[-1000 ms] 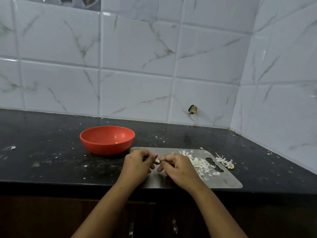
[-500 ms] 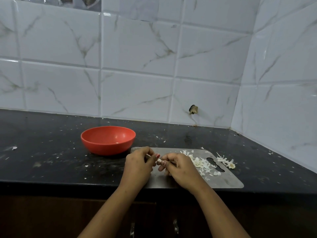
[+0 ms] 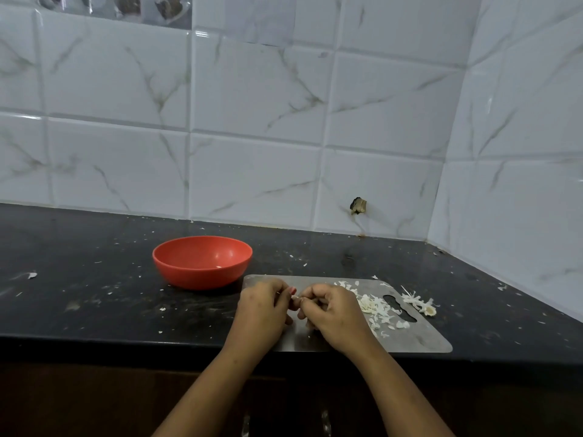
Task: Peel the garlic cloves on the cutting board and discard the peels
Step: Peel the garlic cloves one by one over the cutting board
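Head: clove [image 3: 296, 298] (tiny) between left grip [image 3: 262, 313], right grip [image 3: 334, 316]

Black countertop [image 3: 94, 298], white-flecked, spanned the lower frame. On it: red bowl [image 3: 202, 263], centre; steel cutting board [image 3: 422, 339], lower right; garlic scraps [image 3: 419, 302] just beside the board's right edge.

Dim, cool-toned view under soft, diffuse light. The wall tiles [image 3: 252, 99] are evenly lit, with small glints along their edges at upper left. A faint sheen lies inside the red bowl [image 3: 202, 269], which casts a weak shadow on the dark countertop [image 3: 79, 279]. The cabinet front [image 3: 94, 405] is nearly black. Wide-angle distortion bows the tile joints towards the edges. The garlic clove [image 3: 295, 298], pinched between left hand [image 3: 260, 310] and right hand [image 3: 334, 313], is too small to resolve.
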A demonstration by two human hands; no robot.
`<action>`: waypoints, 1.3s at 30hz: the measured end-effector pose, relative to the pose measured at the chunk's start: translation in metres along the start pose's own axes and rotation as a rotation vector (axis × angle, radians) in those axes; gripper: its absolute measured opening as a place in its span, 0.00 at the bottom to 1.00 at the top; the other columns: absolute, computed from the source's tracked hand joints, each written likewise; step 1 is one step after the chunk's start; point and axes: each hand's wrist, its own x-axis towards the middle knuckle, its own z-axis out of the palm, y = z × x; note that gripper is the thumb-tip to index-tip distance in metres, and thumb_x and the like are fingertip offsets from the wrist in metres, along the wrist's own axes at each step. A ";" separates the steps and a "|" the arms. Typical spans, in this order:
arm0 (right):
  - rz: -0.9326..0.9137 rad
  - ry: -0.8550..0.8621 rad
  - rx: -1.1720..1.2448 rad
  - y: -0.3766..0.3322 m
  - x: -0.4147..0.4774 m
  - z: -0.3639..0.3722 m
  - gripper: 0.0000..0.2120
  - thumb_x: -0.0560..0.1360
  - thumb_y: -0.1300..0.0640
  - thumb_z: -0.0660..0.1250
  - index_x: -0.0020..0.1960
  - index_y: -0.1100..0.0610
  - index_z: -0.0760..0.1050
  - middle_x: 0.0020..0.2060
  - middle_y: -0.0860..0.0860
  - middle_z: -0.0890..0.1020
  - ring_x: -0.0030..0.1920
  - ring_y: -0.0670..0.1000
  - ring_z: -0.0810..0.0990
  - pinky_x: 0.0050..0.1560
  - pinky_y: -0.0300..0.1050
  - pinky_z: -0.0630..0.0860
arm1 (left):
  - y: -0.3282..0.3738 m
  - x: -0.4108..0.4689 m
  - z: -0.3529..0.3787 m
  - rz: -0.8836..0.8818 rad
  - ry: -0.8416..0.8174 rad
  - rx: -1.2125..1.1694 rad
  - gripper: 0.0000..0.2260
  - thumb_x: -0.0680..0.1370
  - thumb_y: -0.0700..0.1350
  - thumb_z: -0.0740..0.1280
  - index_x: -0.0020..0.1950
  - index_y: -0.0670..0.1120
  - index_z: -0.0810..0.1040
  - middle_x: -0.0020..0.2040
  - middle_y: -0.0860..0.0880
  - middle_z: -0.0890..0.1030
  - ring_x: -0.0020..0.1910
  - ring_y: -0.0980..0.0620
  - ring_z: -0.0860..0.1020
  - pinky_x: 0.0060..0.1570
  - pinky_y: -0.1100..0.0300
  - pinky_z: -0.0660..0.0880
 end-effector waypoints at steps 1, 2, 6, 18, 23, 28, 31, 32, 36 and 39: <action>0.008 0.012 0.027 0.001 0.001 0.000 0.08 0.75 0.62 0.66 0.39 0.54 0.80 0.30 0.50 0.82 0.28 0.42 0.78 0.33 0.37 0.74 | 0.001 0.001 -0.001 -0.012 -0.020 -0.033 0.09 0.80 0.40 0.63 0.42 0.43 0.80 0.37 0.52 0.82 0.29 0.58 0.80 0.33 0.61 0.78; 0.012 0.025 0.049 0.002 0.001 -0.001 0.08 0.76 0.61 0.66 0.39 0.54 0.80 0.30 0.49 0.82 0.28 0.43 0.78 0.33 0.37 0.74 | 0.003 0.001 -0.003 -0.035 -0.043 -0.085 0.09 0.80 0.40 0.62 0.44 0.42 0.80 0.38 0.50 0.83 0.29 0.58 0.80 0.32 0.64 0.77; 0.011 0.023 0.083 0.002 0.002 -0.003 0.08 0.77 0.59 0.66 0.40 0.54 0.79 0.31 0.50 0.82 0.29 0.44 0.78 0.34 0.38 0.74 | 0.005 0.002 -0.010 -0.116 -0.149 -0.297 0.05 0.79 0.40 0.66 0.47 0.41 0.80 0.41 0.42 0.84 0.32 0.55 0.81 0.33 0.64 0.77; 0.109 0.098 0.318 0.001 0.003 -0.004 0.14 0.81 0.60 0.60 0.40 0.60 0.80 0.32 0.52 0.82 0.31 0.47 0.77 0.32 0.39 0.72 | 0.001 0.004 -0.010 -0.189 -0.002 -0.356 0.04 0.77 0.37 0.68 0.42 0.40 0.81 0.37 0.47 0.84 0.31 0.54 0.80 0.33 0.64 0.77; 0.055 0.197 0.143 0.007 0.003 -0.004 0.08 0.74 0.57 0.71 0.38 0.58 0.82 0.28 0.50 0.81 0.27 0.44 0.76 0.31 0.37 0.73 | 0.002 0.003 -0.011 -0.213 0.004 -0.397 0.01 0.75 0.35 0.70 0.43 0.39 0.80 0.37 0.43 0.84 0.30 0.53 0.79 0.32 0.64 0.77; 0.042 0.179 0.154 0.006 0.003 -0.004 0.07 0.74 0.64 0.70 0.43 0.53 0.82 0.31 0.46 0.82 0.31 0.43 0.79 0.33 0.35 0.74 | 0.002 0.002 -0.011 -0.216 0.011 -0.388 0.01 0.74 0.35 0.71 0.43 0.39 0.80 0.38 0.40 0.84 0.30 0.53 0.80 0.33 0.64 0.77; 0.020 0.081 0.216 0.002 0.001 -0.004 0.10 0.76 0.65 0.67 0.47 0.52 0.82 0.39 0.47 0.85 0.36 0.42 0.80 0.35 0.34 0.75 | 0.000 0.003 -0.011 -0.205 0.023 -0.389 0.02 0.73 0.34 0.72 0.43 0.40 0.80 0.35 0.42 0.83 0.30 0.53 0.80 0.31 0.64 0.76; 0.009 0.044 0.223 0.001 0.001 -0.004 0.09 0.75 0.65 0.68 0.47 0.52 0.82 0.38 0.47 0.85 0.37 0.42 0.80 0.36 0.34 0.74 | -0.001 0.003 -0.010 -0.199 0.024 -0.387 0.02 0.73 0.35 0.72 0.42 0.40 0.80 0.33 0.43 0.83 0.29 0.53 0.80 0.31 0.64 0.75; -0.013 0.011 0.176 0.002 0.002 -0.003 0.09 0.74 0.66 0.71 0.43 0.51 0.82 0.32 0.46 0.84 0.34 0.40 0.79 0.35 0.32 0.73 | -0.001 0.005 -0.009 -0.174 0.019 -0.390 0.02 0.72 0.34 0.72 0.42 0.39 0.80 0.30 0.45 0.82 0.29 0.52 0.79 0.30 0.65 0.75; 0.000 0.041 0.173 0.005 0.002 -0.004 0.07 0.74 0.63 0.70 0.44 0.52 0.82 0.35 0.50 0.85 0.33 0.42 0.80 0.34 0.34 0.74 | -0.001 0.004 -0.008 -0.121 0.031 -0.327 0.04 0.72 0.36 0.74 0.42 0.42 0.81 0.33 0.47 0.83 0.30 0.54 0.80 0.31 0.65 0.76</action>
